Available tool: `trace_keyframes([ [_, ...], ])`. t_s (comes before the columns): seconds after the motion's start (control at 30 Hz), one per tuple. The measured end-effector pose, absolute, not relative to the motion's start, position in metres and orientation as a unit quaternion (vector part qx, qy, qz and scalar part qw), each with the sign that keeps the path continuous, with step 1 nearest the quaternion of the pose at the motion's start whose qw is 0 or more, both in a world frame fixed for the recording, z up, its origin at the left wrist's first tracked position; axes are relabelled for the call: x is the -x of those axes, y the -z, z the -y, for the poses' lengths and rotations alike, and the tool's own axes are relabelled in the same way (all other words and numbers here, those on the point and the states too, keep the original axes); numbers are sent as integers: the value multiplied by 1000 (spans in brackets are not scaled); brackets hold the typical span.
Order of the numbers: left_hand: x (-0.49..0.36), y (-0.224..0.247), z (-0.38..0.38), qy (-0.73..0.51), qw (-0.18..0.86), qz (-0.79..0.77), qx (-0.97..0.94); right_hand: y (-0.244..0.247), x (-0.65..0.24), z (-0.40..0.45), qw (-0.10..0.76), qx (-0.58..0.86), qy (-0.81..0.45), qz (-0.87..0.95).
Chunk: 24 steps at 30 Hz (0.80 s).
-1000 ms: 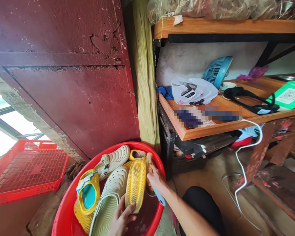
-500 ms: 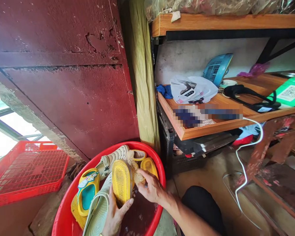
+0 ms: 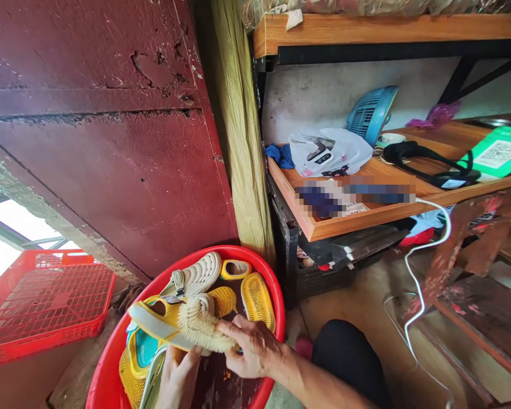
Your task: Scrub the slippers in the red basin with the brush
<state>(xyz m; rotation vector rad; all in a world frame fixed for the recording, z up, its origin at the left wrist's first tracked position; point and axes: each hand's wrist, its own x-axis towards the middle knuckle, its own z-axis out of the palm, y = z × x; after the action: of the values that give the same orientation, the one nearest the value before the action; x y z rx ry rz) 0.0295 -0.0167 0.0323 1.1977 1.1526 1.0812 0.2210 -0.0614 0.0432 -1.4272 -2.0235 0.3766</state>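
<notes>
My left hand (image 3: 177, 375) grips a yellow and white slipper (image 3: 153, 322) from below, holding it tilted on its side over a red tub (image 3: 278, 295). In my right hand (image 3: 253, 347) is a scrub brush (image 3: 198, 325), its cream bristles against the slipper's side. The brush's handle is mostly hidden by my fingers. Around them in the tub lie a cream clog (image 3: 202, 271), a yellow sole (image 3: 258, 298) facing up, and a yellow slipper with a teal insole (image 3: 146, 349). Dark water (image 3: 221, 386) shows at the tub's bottom.
Left of the tub stands a red plastic crate (image 3: 46, 307). A maroon door (image 3: 123, 170) rises behind. To the right, a wooden shelf (image 3: 366, 218) holds a plastic bag (image 3: 332, 150) and a blue fan (image 3: 371, 113). A white cable (image 3: 413, 272) hangs down near a wooden chair (image 3: 464, 255).
My left hand has turned the slipper from sole-facing to lying sideways, toe leftward. My right hand has brought the brush left and down onto it. The view has shifted slightly.
</notes>
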Motion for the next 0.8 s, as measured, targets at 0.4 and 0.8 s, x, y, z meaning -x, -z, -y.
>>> trace_keyframes([
  [0.4, -20, -29, 31, -453, 717, -386, -362, -39, -226, 55, 310, 595, -104, 734],
  [0.8, -26, -54, 36, -452, 798, -329, -228, -24, -227, 49, 329, 596, -153, 716],
])
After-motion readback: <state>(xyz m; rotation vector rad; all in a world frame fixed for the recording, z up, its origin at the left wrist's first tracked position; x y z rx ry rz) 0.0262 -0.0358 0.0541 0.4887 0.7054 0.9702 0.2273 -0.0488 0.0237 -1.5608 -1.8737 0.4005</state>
